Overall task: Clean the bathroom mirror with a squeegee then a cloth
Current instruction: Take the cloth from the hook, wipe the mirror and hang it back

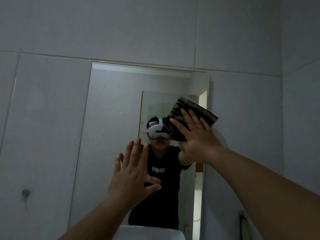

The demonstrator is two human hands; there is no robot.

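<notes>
Grey tiled walls (52,118) close in a dim bathroom, and from where the person stands everything happens at arm's length. Nearest, at the bottom edge, the pale rim of what looks like a basin (149,232) shows below the glass, though the light is too poor to be sure. Above it the left hand (133,174) is raised with fingers straight and spread, holding nothing; it seems to lie flat on or just off the mirror (112,104), probably to steady the body while the other arm works. Further up and to the right, the right hand (195,135) presses a folded dark striped cloth (194,111) against the glass with its fingers extended and palm flat, which spreads the pressure across the pad rather than bunching it. The cloth sits at the mirror's right side, its far corner overlapping the edge onto the tile. No squeegee is in view, so I judge the cloth stage is under way. Beyond, the mirror returns the person's dark shirt and a white headset, with a lit doorway behind. On the left wall a dark mark or peg (25,193) sits low down.
</notes>
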